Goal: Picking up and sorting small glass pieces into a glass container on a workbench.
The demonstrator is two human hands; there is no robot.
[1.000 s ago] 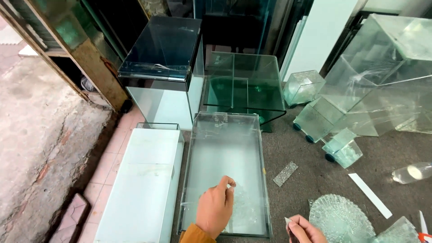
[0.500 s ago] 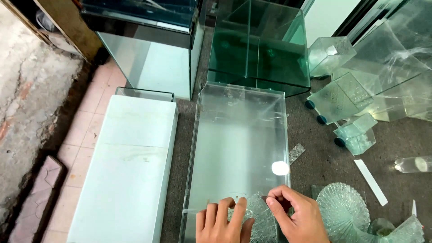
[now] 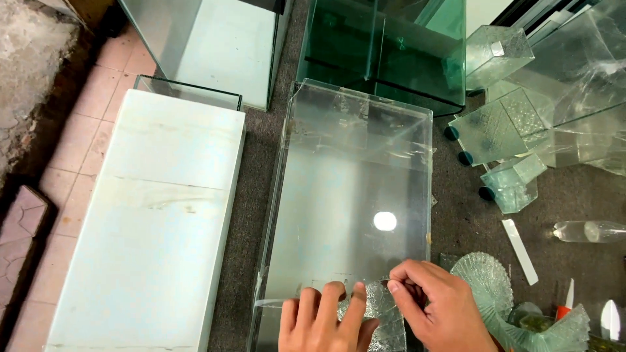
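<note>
While left hand (image 3: 323, 319) presses patterned glass piece (image 3: 378, 319) flat, fingers spread, right hand (image 3: 433, 306) pinches its edge.

Both wrists cut off at bottom edge. Left hand (image 3: 323, 319) covers part of the patterned glass piece (image 3: 381, 319). What right hand (image 3: 437, 306) pinches: too small to tell. Green glass tank (image 3: 385, 52) cropped at top.

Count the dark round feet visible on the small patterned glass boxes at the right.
3: one dark foot uppermost, a second foot just below it, a third foot lowest, under the smaller box. Others may be hidden behind glass.
</note>
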